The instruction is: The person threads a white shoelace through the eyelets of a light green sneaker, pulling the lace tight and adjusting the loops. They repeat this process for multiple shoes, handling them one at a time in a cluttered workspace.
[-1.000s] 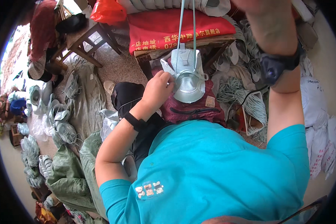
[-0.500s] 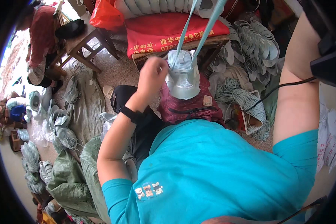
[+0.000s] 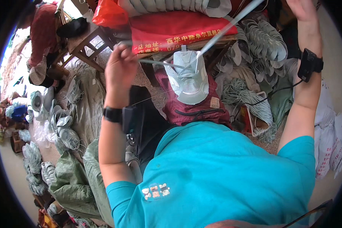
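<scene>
A pale mint-white shoe upper (image 3: 188,89) rests over my lap on a maroon striped cloth with a zip (image 3: 195,114), its toe toward me. A flat pale shoelace (image 3: 159,62) stretches from its eyelets leftward to my left hand (image 3: 121,64), which is closed round it and slightly blurred. Another length of lace (image 3: 226,28) runs taut from the shoe to the upper right and leaves the picture at the top. My right hand (image 3: 303,9) is raised high at the upper right; its fingers are cut off by the top edge.
Ahead stands a wooden bench with a red printed bag (image 3: 182,32) and a row of shoe uppers (image 3: 171,4). Bundled laces (image 3: 237,93) and stacked uppers (image 3: 264,43) lie at right. Green sacks (image 3: 70,182) and more uppers fill the left, where another person (image 3: 41,34) sits.
My left hand has moved left, away from the shoe, drawing a lace sideways. My right hand has come into view at the top right, and the other lace now slants farther right.
</scene>
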The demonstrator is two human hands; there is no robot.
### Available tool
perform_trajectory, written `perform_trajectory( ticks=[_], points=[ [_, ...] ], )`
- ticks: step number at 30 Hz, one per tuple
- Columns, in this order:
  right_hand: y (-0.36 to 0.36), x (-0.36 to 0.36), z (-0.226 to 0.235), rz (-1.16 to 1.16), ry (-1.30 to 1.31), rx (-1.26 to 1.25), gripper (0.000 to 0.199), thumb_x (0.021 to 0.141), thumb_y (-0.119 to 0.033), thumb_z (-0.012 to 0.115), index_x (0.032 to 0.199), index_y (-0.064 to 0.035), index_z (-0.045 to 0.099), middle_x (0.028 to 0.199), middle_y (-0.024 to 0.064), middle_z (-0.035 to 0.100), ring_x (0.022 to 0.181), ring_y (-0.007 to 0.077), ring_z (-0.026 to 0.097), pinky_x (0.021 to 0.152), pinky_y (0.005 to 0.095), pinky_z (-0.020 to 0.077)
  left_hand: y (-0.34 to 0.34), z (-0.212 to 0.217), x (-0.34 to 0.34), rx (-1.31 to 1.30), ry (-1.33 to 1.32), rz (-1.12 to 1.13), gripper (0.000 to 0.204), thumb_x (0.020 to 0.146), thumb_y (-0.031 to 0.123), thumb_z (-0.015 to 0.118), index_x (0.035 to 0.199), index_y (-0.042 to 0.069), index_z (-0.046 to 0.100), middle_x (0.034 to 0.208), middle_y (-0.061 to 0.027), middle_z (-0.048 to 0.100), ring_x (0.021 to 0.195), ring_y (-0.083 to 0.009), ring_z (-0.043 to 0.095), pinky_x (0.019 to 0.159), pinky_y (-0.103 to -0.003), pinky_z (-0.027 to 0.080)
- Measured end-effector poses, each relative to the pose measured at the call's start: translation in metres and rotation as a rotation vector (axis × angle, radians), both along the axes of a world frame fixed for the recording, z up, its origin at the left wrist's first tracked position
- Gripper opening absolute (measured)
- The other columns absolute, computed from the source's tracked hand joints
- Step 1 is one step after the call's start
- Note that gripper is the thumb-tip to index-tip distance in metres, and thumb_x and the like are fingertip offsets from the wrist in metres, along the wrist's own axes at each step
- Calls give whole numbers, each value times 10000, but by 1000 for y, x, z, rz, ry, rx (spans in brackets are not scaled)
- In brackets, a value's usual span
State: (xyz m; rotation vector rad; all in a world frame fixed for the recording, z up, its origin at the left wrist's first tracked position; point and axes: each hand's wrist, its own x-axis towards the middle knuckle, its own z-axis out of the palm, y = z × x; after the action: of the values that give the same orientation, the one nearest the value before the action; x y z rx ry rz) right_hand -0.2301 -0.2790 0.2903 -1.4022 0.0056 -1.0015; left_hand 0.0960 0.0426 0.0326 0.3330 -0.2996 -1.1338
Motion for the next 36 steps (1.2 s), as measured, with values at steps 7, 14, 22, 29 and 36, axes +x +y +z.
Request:
perform_trajectory(
  ticks=[7,14,22,29,36],
  points=[
    [-133,-266,-173,-1147,419,-28,195,930,-155,544,927,22,627,861,111,682,750,252,641,646,346,511,92,-73,107,429,129,282,191,979,113,466,798,56,489,578,51,331,496,-83,278,487,-251,265],
    [12,-116,-313,-576,795,212,377,838,-33,602,1177,82,485,885,152,687,704,162,637,637,269,507,124,-55,134,866,-299,713,213,990,166,461,995,10,607,601,34,435,510,-78,378,474,-242,315],
    [148,25,-274,-46,918,93,104,928,-128,609,974,-35,611,825,-12,600,700,62,566,645,217,494,16,-32,-46,632,-874,197,242,1000,222,530,1059,5,620,875,-67,657,751,-124,614,684,-253,501],
    [147,38,-271,-120,1060,-412,121,823,-143,613,841,-24,608,689,36,586,666,118,570,594,307,452,-5,-58,-101,692,-998,30,169,991,162,542,990,4,603,773,-7,628,612,-41,526,529,-185,398],
    [131,47,-261,-80,1237,-481,137,777,-153,595,800,-18,591,681,104,608,626,220,594,599,348,465,0,-51,-109,776,-993,-48,241,964,217,571,890,7,665,620,15,556,525,-52,481,474,-235,383]
  ],
)
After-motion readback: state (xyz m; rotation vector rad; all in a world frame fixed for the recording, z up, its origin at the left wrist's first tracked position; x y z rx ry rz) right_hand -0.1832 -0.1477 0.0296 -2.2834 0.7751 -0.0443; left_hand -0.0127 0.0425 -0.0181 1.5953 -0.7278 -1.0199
